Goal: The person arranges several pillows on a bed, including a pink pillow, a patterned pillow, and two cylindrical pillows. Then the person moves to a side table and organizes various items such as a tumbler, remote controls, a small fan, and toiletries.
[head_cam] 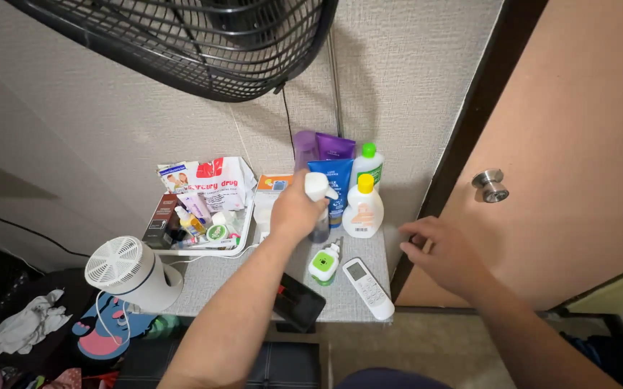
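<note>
Beside the yellow-capped bottle [363, 207] on the worktop [340, 292], my left hand [293, 212] wraps the spray bottle [319, 193] upright, trigger free; my right hand [444, 252], fingers loosely curled and empty, hovers right of it.

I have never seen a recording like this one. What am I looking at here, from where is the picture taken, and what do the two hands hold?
There is no machine: one camera worn on a person's head looks down at their own two bare hands. The left hand grips a spray bottle that stands on a small grey table against the wall. The right hand holds nothing and hovers by the table's edge, near a brown door. Also on the table: a white bottle with a yellow cap, a white remote control, a dark phone, a small white fan and a tray of small toiletries.
</note>
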